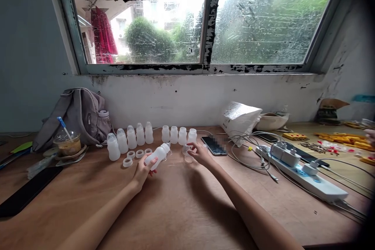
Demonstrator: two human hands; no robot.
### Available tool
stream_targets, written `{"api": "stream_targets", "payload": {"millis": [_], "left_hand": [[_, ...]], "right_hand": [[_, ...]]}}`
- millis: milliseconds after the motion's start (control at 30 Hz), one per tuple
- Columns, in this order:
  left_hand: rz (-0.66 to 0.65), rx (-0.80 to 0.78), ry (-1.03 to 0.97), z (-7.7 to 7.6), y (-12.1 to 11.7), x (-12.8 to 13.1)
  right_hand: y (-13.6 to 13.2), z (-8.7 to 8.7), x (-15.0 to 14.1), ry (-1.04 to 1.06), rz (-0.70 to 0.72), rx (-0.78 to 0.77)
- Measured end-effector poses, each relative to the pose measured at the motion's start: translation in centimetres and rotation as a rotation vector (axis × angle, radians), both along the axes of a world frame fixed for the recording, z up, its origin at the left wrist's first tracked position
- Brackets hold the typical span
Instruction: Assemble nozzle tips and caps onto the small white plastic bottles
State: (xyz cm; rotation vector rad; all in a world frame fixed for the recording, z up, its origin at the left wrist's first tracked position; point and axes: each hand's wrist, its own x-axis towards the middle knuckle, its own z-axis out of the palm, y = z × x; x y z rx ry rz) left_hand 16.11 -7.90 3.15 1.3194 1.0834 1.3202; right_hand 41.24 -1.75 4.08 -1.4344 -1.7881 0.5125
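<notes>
My left hand (144,168) is closed around a frosted white baby bottle (158,157), tilted with its top toward the upper right. My right hand (199,153) has its fingers apart, with the fingertips at the edge of a clear plastic cap (185,149); whether they touch it is hard to tell. Another clear cap (188,159) lies just below. Several white rings (127,162) rest beside my left hand. Behind them stands a row of bottles with domed clear caps (122,140). Open-necked bottles (174,135) stand upright behind my right hand.
A phone (215,145) lies right of my right hand. Cables (249,156) and a power strip (310,181) spread farther right. A cup with a straw (68,143), a grey backpack (77,113) and a black flat object (29,190) are at left. A silver bag (240,121) stands near the wall.
</notes>
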Motion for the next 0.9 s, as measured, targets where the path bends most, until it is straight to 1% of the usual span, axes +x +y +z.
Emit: {"api": "stream_targets", "payload": {"millis": [33,100,200,267,400,467,533,667,900], "left_hand": [[-0.002,-0.004,-0.003,0.0,0.1,-0.2],[-0.005,-0.024,-0.002,0.0,0.3,-0.4],[-0.005,-0.036,0.019,0.0,0.4,-0.6],[0.001,-0.028,0.025,0.0,0.3,-0.6],[0.037,-0.008,0.001,0.3,0.1,-0.5],[0.039,0.000,-0.007,0.5,0.1,-0.4],[0.034,0.005,-0.009,0.5,0.0,-0.4],[0.027,0.003,-0.014,0.5,0.0,-0.4],[-0.024,0.025,0.010,0.4,-0.2,-0.6]], "right_hand": [[0.2,-0.4,0.3,-0.087,-0.002,-0.001],[0.5,-0.9,0.4,-0.161,0.000,-0.026],[0.2,-0.7,0.1,-0.137,0.005,-0.009],[-0.3,0.1,-0.2,-0.016,0.021,-0.022],[-1.5,1.8,-0.6,0.461,0.139,-0.208],[-1.8,2.1,-0.8,0.652,0.218,-0.256],[-1.9,2.0,-1.0,0.761,0.263,-0.267],[-1.7,1.3,-1.6,0.823,0.249,-0.290],[-2.1,0.5,-2.8,0.776,0.287,-0.292]]}}
